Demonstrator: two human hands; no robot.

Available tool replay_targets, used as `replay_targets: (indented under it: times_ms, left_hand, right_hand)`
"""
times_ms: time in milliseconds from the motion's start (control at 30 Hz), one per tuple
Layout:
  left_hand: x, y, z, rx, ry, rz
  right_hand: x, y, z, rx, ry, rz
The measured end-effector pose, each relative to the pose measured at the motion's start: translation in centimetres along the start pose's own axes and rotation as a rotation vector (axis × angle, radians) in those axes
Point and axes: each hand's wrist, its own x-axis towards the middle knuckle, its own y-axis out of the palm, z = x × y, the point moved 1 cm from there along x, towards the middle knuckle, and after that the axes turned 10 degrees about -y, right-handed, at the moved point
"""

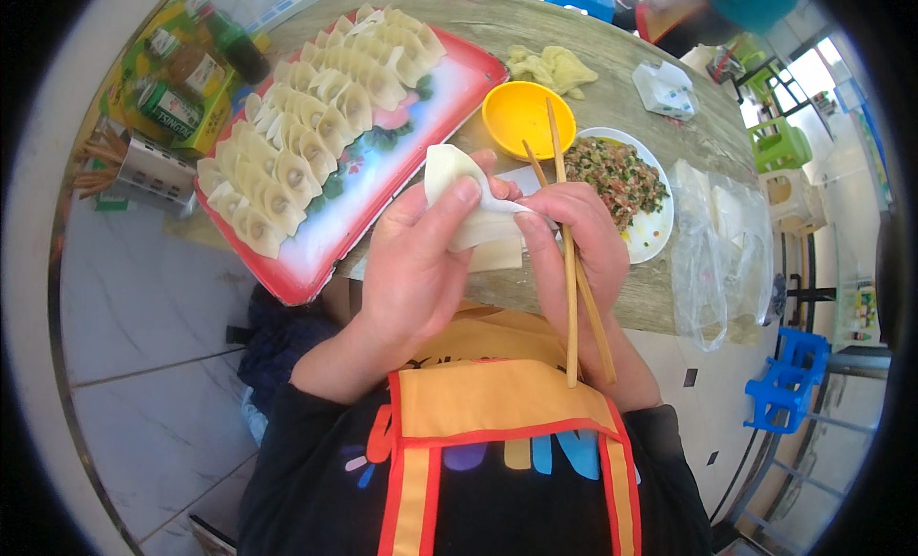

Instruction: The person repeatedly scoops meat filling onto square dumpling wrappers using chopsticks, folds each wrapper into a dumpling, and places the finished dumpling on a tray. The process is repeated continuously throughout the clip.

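Observation:
A pale dough wrapper [448,167], partly folded, is held between both hands. My left hand [423,248] grips it, the thumb pressing on its face. My right hand [584,240] pinches the wrapper's right corner. A pair of wooden chopsticks [570,298] is also tucked in that hand, tips up and thick ends down by the apron. Whether filling lies inside the wrapper is hidden. Just under the hands, flat square wrappers [496,257] lie on the table. To the right, a white plate [651,246] holds chopped meat filling with greens [617,176].
A red-rimmed tray [459,122] at left bears rows of folded wontons [308,118]. Behind the hands stand a yellow bowl [527,118] and a crumpled cloth [552,67]. A plastic bag [717,233], a tissue pack [665,90] and a metal chopstick holder [154,170] are nearby. Another person [688,14] is beyond.

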Motion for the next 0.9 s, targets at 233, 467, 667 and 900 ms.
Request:
replay_targets:
  times_ms: [233,467,667,900]
  left_hand:
    - [-0.2,-0.5,-0.1,0.298,0.101,-0.101]
    - [-0.9,-0.1,-1.4,0.742,0.104,-0.160]
    - [-0.8,-0.9,-2.4,0.951,-0.017,-0.085]
    - [-0.7,-1.5,-2.5,0.851,-0.220,-0.019]
  right_hand:
    - [1.2,-1.0,0.3,-0.087,-0.106,0.101]
    - [2.7,-2.2,0.1,-0.119,-0.296,0.301]
    - [3.1,-2.4,-0.2,-0.092,-0.324,0.469]
    - [3.4,-2.3,-0.9,-0.135,-0.278,0.651]
